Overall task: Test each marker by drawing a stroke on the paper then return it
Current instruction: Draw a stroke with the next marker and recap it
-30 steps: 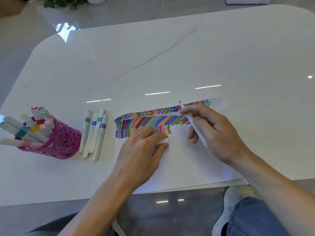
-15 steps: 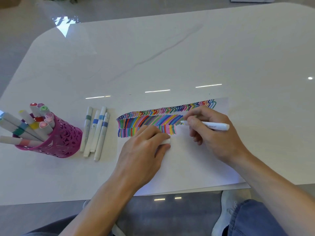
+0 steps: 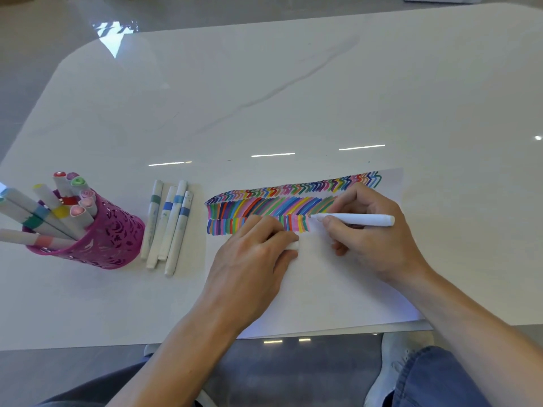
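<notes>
Right hand (image 3: 379, 239) grips the marker (image 3: 355, 219) between thumb and fingertips, with the fingers curled round the white barrel. The barrel lies nearly level. Its blunt end sticks out past the knuckles on the outer side of the hand, and its tip points toward my left hand (image 3: 252, 259). The tip is down on the paper (image 3: 338, 289), at the end of the lowest row of strokes (image 3: 264, 210) nearest the right hand; I cannot tell what colour it lays. Left hand rests palm-down on the paper just beside the right one, knuckles over the lower strokes, with thumb and forefinger pinching a cap (image 3: 293, 245). Only the cap's white end shows. The stroke bands run from beyond the left hand's fingers across to just above the right hand's knuckles: chevrons farthest out, long slanted bars in the middle, short bars closest to the hands. The near edge of the paper lies under both wrists at the counter (image 3: 293, 98) edge. Four loose markers (image 3: 167, 227) lie side by side on the counter off the paper, near the outer side of the left hand. Farther out that way stands a pink cup (image 3: 108, 239), well apart from the hand, with capped markers fanned out of it.
</notes>
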